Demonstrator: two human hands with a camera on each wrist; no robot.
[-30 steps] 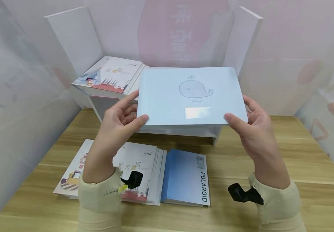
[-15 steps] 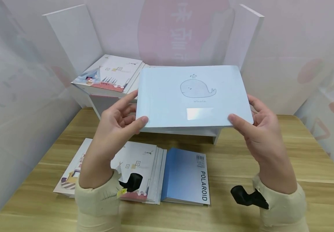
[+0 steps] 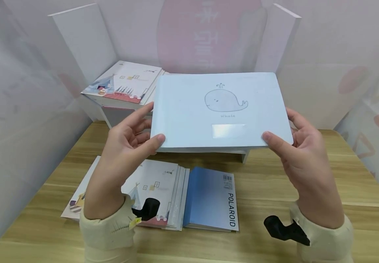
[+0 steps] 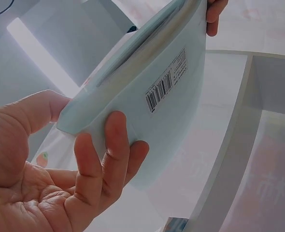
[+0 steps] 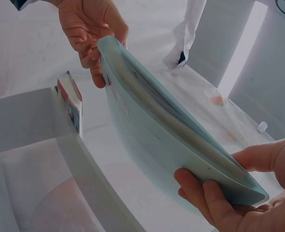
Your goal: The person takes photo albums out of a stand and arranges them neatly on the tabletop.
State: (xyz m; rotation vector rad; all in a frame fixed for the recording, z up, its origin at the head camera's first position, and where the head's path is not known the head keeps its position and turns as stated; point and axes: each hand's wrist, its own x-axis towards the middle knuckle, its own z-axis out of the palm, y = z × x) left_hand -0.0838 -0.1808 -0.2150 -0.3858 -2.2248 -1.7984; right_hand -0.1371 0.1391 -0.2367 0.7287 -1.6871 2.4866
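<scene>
A pale blue album (image 3: 182,109) with a whale drawing on its cover is held up level in front of the white shelf. My left hand (image 3: 127,142) pinches its left end, thumb on the cover and fingers underneath. At the other end my right hand (image 3: 304,157) grips the near right corner the same way. From below, the left wrist view shows a barcode label (image 4: 166,82) on the album's back cover. The page edges (image 5: 176,121) show between the covers in the right wrist view.
A white shelf (image 3: 84,44) with upright side panels stands behind, several books (image 3: 127,80) lying on its left part. On the wooden table (image 3: 275,197) lie more white books (image 3: 153,186) and a blue POLAROID album (image 3: 210,199). Patterned fabric walls (image 3: 357,54) surround the table.
The whale album has come slightly nearer and looks larger. Both hands have moved a little apart in view and toward me, keeping their hold on it.
</scene>
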